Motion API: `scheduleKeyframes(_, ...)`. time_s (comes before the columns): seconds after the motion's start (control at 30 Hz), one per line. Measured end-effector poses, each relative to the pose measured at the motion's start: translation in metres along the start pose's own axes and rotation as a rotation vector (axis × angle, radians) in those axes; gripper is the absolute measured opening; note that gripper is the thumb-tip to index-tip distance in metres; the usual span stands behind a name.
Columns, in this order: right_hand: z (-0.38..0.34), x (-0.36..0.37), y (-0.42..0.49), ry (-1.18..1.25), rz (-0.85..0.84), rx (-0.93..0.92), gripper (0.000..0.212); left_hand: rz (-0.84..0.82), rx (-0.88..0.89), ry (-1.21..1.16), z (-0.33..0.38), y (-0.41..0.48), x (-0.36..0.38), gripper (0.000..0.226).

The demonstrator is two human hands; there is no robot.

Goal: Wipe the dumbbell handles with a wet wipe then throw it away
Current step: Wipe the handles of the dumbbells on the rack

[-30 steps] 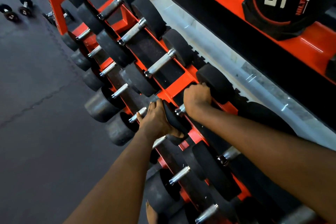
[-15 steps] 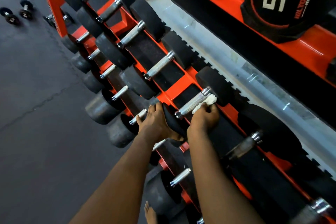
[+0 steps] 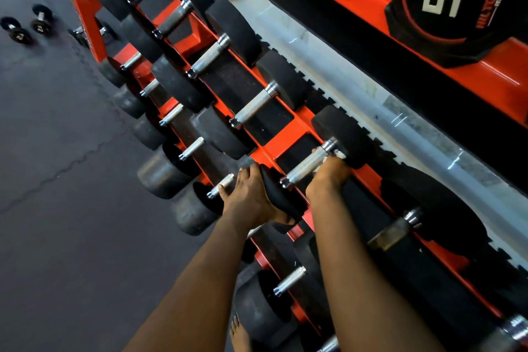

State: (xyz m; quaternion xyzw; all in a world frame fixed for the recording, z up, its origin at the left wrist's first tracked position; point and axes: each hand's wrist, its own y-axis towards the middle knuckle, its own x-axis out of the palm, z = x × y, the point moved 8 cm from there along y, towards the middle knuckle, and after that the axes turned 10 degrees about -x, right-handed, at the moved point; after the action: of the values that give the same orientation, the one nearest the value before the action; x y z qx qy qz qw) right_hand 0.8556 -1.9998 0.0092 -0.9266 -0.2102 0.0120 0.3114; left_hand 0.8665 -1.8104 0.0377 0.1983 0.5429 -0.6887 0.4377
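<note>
Obs.: The right hand [image 3: 328, 177] is working at the upper-right end of the knurled handle [image 3: 305, 165], just right of frame centre. Its grip is closing tight around the bar with the wet wipe [image 3: 339, 155] bunched inside. Only a white corner of the wipe is showing, against the inner face of the far head [image 3: 343, 134].

The left hand [image 3: 250, 197] is curling over the rim of the near head [image 3: 275, 198] (apparently steadying the dumbbell on the orange rack [image 3: 283, 140]).

Key relation: the handle's long axis is running from lower left to upper right in the frame. The wipe is sitting at its upper-right limit, so all the bare knurling is lying down-left of the grip, toward the left hand.

Judgement: any further stroke is going to have to travel down-left along that axis. There is no room beyond the far head.

The right hand is also the nearer one to the neighbouring handle [image 3: 390, 233], which is lying parallel at lower right.

Disposal point: none is showing in this view.
</note>
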Motion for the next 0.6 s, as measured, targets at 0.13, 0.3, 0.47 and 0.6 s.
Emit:
scheduleKeyframes(0.13, 0.006, -0.009, -0.003, -0.149, -0.024, -0.074, 0.026, 0.009, -0.003, 0.005, 0.0, -0.001, -0.001, 0.14)
scheduleKeyframes(0.3, -0.003, -0.006, -0.013, -0.418, 0.015, -0.26, 0.033, -0.01, -0.026, 0.02, -0.002, -0.001, 0.001, 0.145)
scheduleKeyframes(0.47, -0.01, -0.016, -0.025, -0.956, -0.262, -0.349, 0.025, 0.01, -0.012, 0.022, -0.003, -0.001, 0.004, 0.139)
scheduleKeyframes(0.6, -0.013, -0.037, -0.036, -0.881, -0.339, -0.406, 0.015, -0.012, 0.053, -0.021, -0.004, -0.008, 0.007, 0.14)
